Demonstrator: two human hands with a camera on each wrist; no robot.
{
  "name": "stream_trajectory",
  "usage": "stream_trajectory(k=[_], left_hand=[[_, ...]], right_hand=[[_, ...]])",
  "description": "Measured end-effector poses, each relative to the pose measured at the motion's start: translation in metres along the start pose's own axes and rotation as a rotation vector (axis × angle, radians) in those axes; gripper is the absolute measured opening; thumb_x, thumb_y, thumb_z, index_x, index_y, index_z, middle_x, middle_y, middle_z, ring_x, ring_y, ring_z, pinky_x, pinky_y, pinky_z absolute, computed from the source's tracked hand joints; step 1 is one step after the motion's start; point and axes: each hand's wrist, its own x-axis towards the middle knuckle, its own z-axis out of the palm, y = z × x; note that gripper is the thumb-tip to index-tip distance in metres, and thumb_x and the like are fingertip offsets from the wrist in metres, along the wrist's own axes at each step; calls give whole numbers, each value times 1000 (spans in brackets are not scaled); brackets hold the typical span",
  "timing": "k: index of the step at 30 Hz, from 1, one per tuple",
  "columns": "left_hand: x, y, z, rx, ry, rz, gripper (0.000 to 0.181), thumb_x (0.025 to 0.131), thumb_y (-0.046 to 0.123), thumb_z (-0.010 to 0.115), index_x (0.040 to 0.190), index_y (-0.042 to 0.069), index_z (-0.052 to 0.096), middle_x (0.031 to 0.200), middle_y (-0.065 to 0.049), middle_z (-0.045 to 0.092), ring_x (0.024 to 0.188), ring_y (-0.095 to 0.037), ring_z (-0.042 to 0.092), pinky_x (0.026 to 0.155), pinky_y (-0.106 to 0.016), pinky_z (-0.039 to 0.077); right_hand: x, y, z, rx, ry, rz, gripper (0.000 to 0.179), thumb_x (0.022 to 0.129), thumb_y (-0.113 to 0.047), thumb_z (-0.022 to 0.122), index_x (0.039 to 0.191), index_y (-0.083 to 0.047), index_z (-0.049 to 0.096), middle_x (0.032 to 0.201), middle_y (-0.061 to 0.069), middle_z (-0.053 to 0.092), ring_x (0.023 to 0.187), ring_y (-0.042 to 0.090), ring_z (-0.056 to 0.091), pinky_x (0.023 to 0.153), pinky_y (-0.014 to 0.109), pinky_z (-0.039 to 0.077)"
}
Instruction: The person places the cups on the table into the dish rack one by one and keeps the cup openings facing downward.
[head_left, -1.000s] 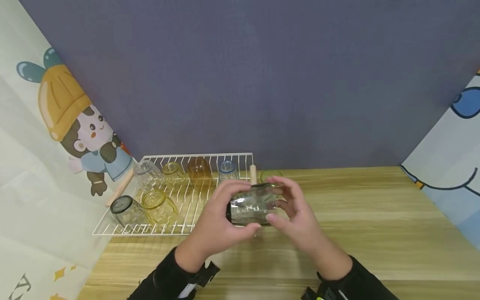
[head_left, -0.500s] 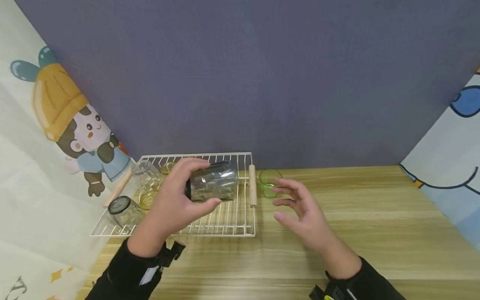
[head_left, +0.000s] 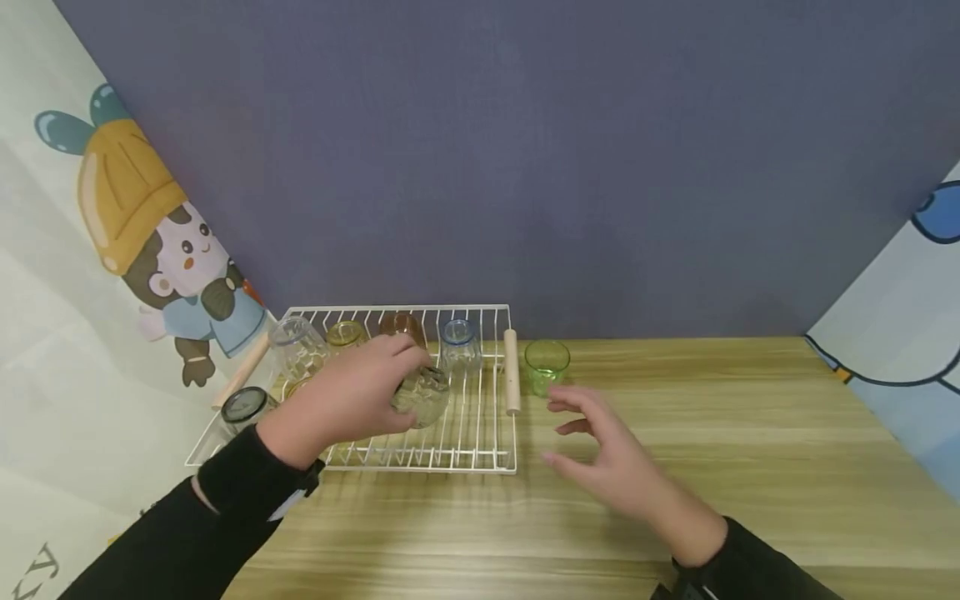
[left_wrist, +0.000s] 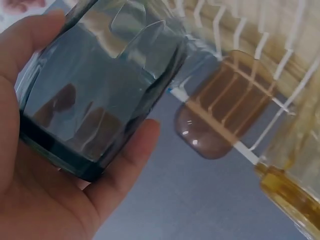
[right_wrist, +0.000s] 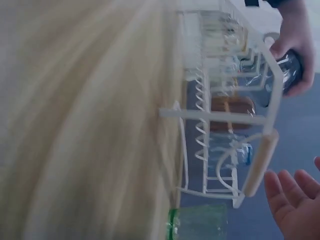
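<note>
A: Item one, the left hand [head_left: 341, 404]. State?

B: Fingers and thumb curled round a dark-tinted glass [head_left: 422, 395], held base outward over the wire rack [head_left: 480, 450]. The wrist view shows the same glass [left_wrist: 95, 95] filling the palm, thumb along one side. Whether its rim touches the wires I cannot tell.

A: What lies around that grip?

B: Just beyond the fingertips, a brown glass [head_left: 401, 325] and a blue-rimmed glass [head_left: 457, 343], both upside down on the rack. Further out to the left of the grip, a yellow glass [head_left: 346, 335] and a clear glass [head_left: 297, 348]; nearer the wrist, another dark glass [head_left: 242, 408] lying at the rack's left corner. A second yellow one is mostly hidden behind the hand.

A: Item two, the right hand [head_left: 611, 454].

B: Empty, fingers loosely spread, hovering above the table [head_left: 750, 467]. Just past its fingertips stands a green glass [head_left: 547, 366], upright on the wood, right beside the rack's wooden handle [head_left: 512, 382]. No contact with it.

A: Tally, done and outstanding?

B: By my reckoning, six glasses are racked and one is being set in. The green glass looks like the only one left outside, so the job seems close to finished.
</note>
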Motion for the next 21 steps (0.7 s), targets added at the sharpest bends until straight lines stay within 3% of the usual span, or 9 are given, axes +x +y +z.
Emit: stream_trajectory(k=[7, 15, 21], left_hand=[[5, -8, 11, 106, -145, 23, 64, 73, 44, 80, 125, 15, 59, 107, 0, 57, 93, -20, 58, 74, -36, 54], [7, -19, 22, 117, -213, -11, 73, 72, 45, 81, 133, 11, 56, 118, -7, 59, 105, -29, 59, 85, -44, 54], [8, -23, 29, 130, -266, -26, 77, 71, 40, 83, 136, 10, 54, 126, -10, 58, 107, -32, 59, 84, -46, 55]], right_hand=[[-6, 6, 6, -187, -38, 8, 71, 81, -17, 80, 142, -15, 44, 142, 0, 44, 125, 18, 46, 90, 36, 54], [9, 15, 1, -390, -35, 78, 69, 81, -29, 78, 140, -14, 46, 141, 2, 48, 123, 18, 49, 94, 41, 52], [20, 25, -6, -481, -38, 90, 69, 82, -33, 76, 139, -8, 46, 141, 8, 47, 125, 26, 48, 102, 48, 47]])
